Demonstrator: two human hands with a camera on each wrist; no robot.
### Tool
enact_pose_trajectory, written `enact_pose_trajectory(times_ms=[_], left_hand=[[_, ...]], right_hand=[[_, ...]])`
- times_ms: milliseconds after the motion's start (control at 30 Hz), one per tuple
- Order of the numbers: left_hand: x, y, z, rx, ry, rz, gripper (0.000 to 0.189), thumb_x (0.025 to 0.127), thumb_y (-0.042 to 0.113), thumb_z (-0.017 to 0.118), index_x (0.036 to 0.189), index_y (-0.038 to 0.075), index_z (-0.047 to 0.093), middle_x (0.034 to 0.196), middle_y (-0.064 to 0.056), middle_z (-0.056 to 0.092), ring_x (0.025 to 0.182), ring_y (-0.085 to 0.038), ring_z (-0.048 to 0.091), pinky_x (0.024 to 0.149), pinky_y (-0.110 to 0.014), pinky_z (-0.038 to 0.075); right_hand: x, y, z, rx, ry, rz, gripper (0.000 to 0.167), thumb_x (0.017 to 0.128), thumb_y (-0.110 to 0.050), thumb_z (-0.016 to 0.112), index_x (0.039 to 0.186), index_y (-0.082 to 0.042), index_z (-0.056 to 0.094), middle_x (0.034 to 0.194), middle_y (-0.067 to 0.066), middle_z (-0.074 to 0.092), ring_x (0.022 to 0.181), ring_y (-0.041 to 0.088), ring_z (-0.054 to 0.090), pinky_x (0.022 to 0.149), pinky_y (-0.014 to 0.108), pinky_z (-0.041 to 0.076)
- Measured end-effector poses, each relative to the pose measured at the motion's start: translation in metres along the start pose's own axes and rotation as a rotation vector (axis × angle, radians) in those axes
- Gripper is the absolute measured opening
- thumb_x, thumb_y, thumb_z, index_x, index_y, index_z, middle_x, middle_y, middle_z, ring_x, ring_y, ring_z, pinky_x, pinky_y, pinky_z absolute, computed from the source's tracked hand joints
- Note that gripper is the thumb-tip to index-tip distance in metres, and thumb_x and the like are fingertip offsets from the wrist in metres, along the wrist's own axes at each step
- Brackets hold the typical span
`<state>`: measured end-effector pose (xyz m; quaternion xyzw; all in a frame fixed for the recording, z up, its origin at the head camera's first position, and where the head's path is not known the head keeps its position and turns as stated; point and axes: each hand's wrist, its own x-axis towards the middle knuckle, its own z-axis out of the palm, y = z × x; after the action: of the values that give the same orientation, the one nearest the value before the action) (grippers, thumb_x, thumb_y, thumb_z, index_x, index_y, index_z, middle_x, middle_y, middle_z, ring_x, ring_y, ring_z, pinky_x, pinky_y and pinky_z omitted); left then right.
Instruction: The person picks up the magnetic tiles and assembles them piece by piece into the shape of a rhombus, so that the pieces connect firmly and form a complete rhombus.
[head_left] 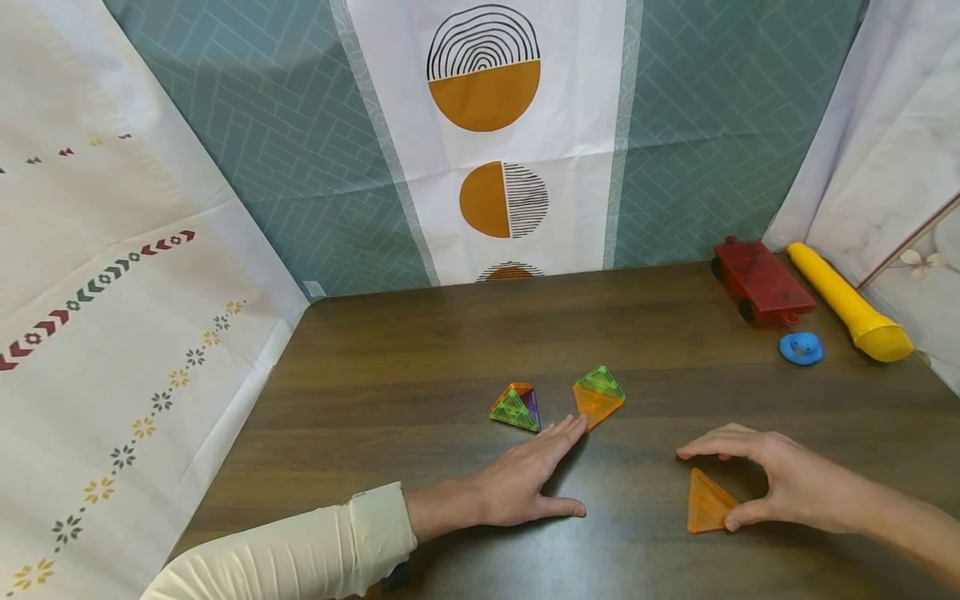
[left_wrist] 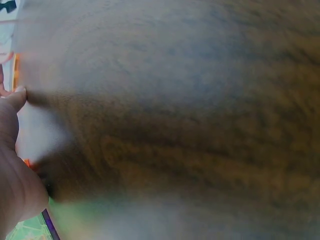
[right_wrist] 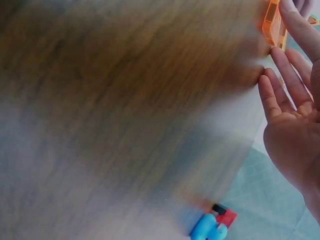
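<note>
My left hand (head_left: 521, 479) lies low over the table with fingers straight and thumb spread. Its fingertips touch the lower edge of an orange triangular magnetic tile (head_left: 597, 406), which borders a green triangle tile (head_left: 602, 382). Left of these sits a small pyramid of green, orange and purple tiles (head_left: 515, 408). My right hand (head_left: 783, 479) arches beside a single orange triangle tile (head_left: 708, 504), thumb tip at its right corner. Its fingers reach past the tile's top, apart from the thumb. In the right wrist view the thumb overlaps the orange tile (right_wrist: 271, 25).
At the back right of the brown wooden table (head_left: 390, 350) stand a red toy wagon (head_left: 767, 283), a yellow toy microphone (head_left: 843, 296) and a small blue toy (head_left: 801, 348). Patterned cloths hang behind the table and at both sides.
</note>
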<state>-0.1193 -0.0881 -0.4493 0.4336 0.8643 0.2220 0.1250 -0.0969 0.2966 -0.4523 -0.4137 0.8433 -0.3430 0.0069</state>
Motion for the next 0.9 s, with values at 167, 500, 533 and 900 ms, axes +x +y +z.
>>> enact_pose_trajectory(times_ms=[167,500,533,900], left_hand=[[0.000,0.000,0.000,-0.004,-0.003,0.000,0.106,0.100,0.051,0.072,0.172,0.010,0.006,0.177,-0.006,0.011,0.162,-0.017,0.011,0.129,-0.038,0.020],[0.000,0.000,0.000,-0.001,-0.003,0.000,0.105,0.100,0.051,0.072,0.172,0.010,0.007,0.177,-0.006,0.012,0.162,-0.017,0.011,0.129,-0.038,0.020],[0.000,0.000,0.000,0.000,-0.004,-0.002,0.105,0.100,0.052,0.072,0.172,0.010,0.007,0.177,-0.005,0.011,0.162,-0.017,0.011,0.129,-0.038,0.021],[0.001,-0.001,0.001,0.004,-0.004,0.000,0.104,0.101,0.053,0.071,0.172,0.010,0.007,0.178,-0.004,0.011,0.162,-0.016,0.010,0.129,-0.037,0.020]], right_hand=[[0.001,-0.001,-0.001,-0.028,-0.017,-0.042,0.074,0.078,-0.043,0.093,0.143,-0.020,0.065,0.136,-0.008,0.065,0.122,0.002,0.057,0.102,0.006,0.037],[0.006,0.003,0.002,-0.063,-0.020,-0.095,0.067,0.077,-0.036,0.095,0.137,-0.021,0.068,0.130,-0.007,0.066,0.116,0.007,0.060,0.100,0.007,0.040],[0.007,0.003,0.003,-0.062,-0.021,-0.093,0.066,0.078,-0.037,0.094,0.137,-0.022,0.068,0.129,-0.008,0.066,0.115,0.007,0.060,0.099,0.008,0.041],[0.019,-0.008,0.008,-0.001,0.050,0.016,0.062,0.075,-0.020,0.098,0.130,-0.018,0.068,0.122,-0.007,0.060,0.092,0.005,0.062,0.072,0.023,0.058]])
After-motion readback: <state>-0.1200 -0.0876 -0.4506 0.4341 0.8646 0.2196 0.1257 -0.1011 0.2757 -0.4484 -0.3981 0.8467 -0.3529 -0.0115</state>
